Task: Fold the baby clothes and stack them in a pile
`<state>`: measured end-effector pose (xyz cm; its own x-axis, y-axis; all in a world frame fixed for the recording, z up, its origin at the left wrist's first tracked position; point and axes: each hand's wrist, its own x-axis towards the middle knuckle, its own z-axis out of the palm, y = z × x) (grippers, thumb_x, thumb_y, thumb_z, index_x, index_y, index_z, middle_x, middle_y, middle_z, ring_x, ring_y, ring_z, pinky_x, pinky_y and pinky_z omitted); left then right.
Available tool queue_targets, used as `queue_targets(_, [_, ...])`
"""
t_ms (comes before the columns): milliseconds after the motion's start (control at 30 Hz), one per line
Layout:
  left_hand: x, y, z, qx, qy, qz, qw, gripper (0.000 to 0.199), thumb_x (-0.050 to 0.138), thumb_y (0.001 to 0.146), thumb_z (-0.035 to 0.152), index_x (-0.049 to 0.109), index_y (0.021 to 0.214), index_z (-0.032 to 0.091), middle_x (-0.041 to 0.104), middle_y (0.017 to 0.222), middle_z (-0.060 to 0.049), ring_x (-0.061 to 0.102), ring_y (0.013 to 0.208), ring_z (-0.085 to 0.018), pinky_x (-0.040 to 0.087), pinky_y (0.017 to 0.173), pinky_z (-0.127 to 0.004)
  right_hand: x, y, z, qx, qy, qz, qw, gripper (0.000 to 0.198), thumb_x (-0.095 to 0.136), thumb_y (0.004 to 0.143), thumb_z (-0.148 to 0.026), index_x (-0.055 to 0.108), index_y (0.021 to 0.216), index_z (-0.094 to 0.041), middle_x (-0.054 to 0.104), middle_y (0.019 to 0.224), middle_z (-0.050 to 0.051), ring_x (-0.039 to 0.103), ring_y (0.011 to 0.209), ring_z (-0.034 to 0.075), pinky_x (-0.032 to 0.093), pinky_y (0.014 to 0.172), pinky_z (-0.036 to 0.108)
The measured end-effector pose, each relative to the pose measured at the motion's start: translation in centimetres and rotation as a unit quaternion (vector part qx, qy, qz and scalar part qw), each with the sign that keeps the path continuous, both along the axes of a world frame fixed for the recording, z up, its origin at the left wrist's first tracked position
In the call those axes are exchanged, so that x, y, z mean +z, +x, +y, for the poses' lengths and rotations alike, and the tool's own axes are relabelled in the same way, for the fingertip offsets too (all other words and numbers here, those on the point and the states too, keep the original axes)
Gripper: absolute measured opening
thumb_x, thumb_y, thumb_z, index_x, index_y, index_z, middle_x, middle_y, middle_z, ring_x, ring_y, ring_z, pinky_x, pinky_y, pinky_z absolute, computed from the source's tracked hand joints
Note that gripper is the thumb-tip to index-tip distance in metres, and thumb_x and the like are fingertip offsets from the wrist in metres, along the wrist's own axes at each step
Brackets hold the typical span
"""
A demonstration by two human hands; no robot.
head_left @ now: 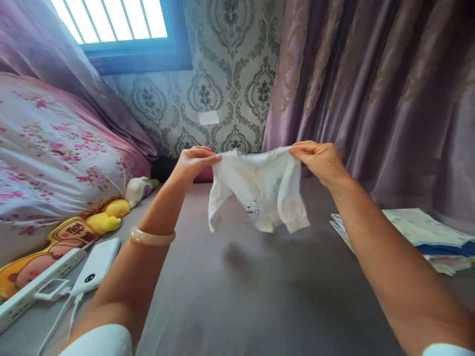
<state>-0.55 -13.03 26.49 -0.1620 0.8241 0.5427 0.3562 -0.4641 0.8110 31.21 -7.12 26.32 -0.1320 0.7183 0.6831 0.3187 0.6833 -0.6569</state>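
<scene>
Both arms are stretched forward with a small white baby shirt (256, 183) hanging between them above the grey bed sheet. My left hand (195, 160) pinches one shoulder of it between thumb and fingers. At the opposite shoulder, my right hand (319, 157) has the same kind of pinch. The shirt's two sleeves droop toward the bed, and a small dark print shows on its front. A pale bangle (152, 237) circles my left wrist.
On the right lies a stack of folded clothes (426, 227). A power strip (40, 287), a white power bank (97, 264) with cables and several plush toys (111, 212) line the left side, beside floral bedding (63, 153). Curtains (356, 89) and a patterned wall (233, 89) stand behind the grey sheet (267, 296).
</scene>
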Motion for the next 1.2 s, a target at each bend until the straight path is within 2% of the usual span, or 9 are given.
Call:
queue_targets(133, [0.3,0.5,0.5,-0.004,-0.01,0.007,1.0,0.029,0.083,0.053,0.039,0.073,0.067,0.016,0.07,0.084,-0.004,0.064,0.075,-0.017,0.049,0.066,-0.027,-0.3,0.1,0.1,0.028,-0.034,-0.031,0.999,0.026,0.074,0.069,-0.048,0.075,0.072,-0.023,0.072,0.081,0.002,0.067,0.078,0.02,0.054,0.067,0.031])
queue_targets(233, [0.6,0.8,0.5,0.049,0.005,-0.02,0.999,0.026,0.079,0.059,0.039,0.073,0.071,0.017,0.065,0.07,-0.002,0.06,0.064,-0.015,0.046,0.057,-0.026,-0.6,-0.1,0.2,0.022,-0.03,-0.018,0.999,0.028,0.075,0.068,-0.049,0.075,0.075,-0.021,0.073,0.084,0.003,0.066,0.078,0.02,0.054,0.066,0.03])
queue_targets(333, [0.7,1.0,0.3,0.058,-0.045,-0.015,0.997,0.024,0.077,0.061,0.036,0.072,0.072,0.015,0.056,0.053,0.001,0.049,0.048,-0.011,0.037,0.046,-0.023,-1.0,-0.4,0.8,0.011,-0.054,0.005,0.998,0.031,0.072,0.07,-0.049,0.075,0.079,-0.02,0.073,0.078,0.003,0.065,0.071,0.019,0.052,0.061,0.03])
queue_targets(400, [0.4,1.1,0.3,0.062,-0.075,-0.012,0.995,0.024,0.077,0.061,0.034,0.07,0.071,0.014,0.052,0.048,0.003,0.042,0.042,-0.009,0.031,0.042,-0.022,-1.3,-0.6,1.3,-0.008,-0.057,0.0,0.998,0.029,0.07,0.072,-0.048,0.075,0.079,-0.02,0.072,0.074,0.003,0.064,0.068,0.018,0.05,0.06,0.029])
queue_targets(500, [-0.4,1.5,0.7,0.055,-0.083,-0.031,0.995,0.023,0.072,0.065,0.035,0.067,0.074,0.014,0.052,0.052,0.003,0.04,0.041,-0.008,0.03,0.041,-0.021,-1.8,-0.8,1.9,-0.076,-0.018,-0.012,0.997,0.028,0.066,0.077,-0.045,0.074,0.081,-0.019,0.071,0.074,0.003,0.063,0.067,0.018,0.048,0.063,0.029])
queue_targets(667, [-1.8,2.1,2.5,0.098,-0.024,-0.009,0.995,0.012,0.062,0.075,0.028,0.058,0.072,0.017,0.048,0.058,0.004,0.039,0.047,-0.008,0.027,0.044,-0.02,-2.1,-1.7,1.6,-0.166,0.041,-0.077,0.982,0.026,0.055,0.087,-0.039,0.069,0.082,-0.017,0.068,0.073,0.005,0.059,0.067,0.017,0.045,0.066,0.031])
queue_targets(833, [-2.7,2.8,3.4,0.175,0.037,0.038,0.983,0.006,0.053,0.083,0.023,0.053,0.077,0.02,0.049,0.063,0.003,0.048,0.058,-0.012,0.036,0.055,-0.023,-2.4,-2.7,0.7,-0.216,0.122,-0.109,0.963,0.025,0.043,0.094,-0.034,0.06,0.085,-0.018,0.065,0.081,0.007,0.059,0.076,0.019,0.044,0.073,0.032])
queue_targets(1000, [-3.1,2.8,2.4,0.224,0.117,0.114,0.961,0.006,0.052,0.085,0.022,0.052,0.08,0.021,0.054,0.073,0.001,0.053,0.073,-0.015,0.041,0.069,-0.027,-2.7,-2.7,-0.4,-0.241,0.201,-0.133,0.94,0.031,0.035,0.099,-0.04,0.058,0.094,-0.02,0.062,0.093,0.007,0.058,0.087,0.021,0.044,0.074,0.033])
queue_targets(1200, [-3.1,2.1,-0.2,0.238,0.191,0.191,0.933,0.01,0.054,0.086,0.024,0.054,0.076,0.021,0.056,0.078,-0.001,0.052,0.078,-0.016,0.044,0.076,-0.031,-3.0,-1.8,-2.4,-0.225,0.233,-0.175,0.93,0.041,0.03,0.1,-0.05,0.059,0.098,-0.021,0.06,0.095,0.006,0.058,0.089,0.02,0.045,0.072,0.032])
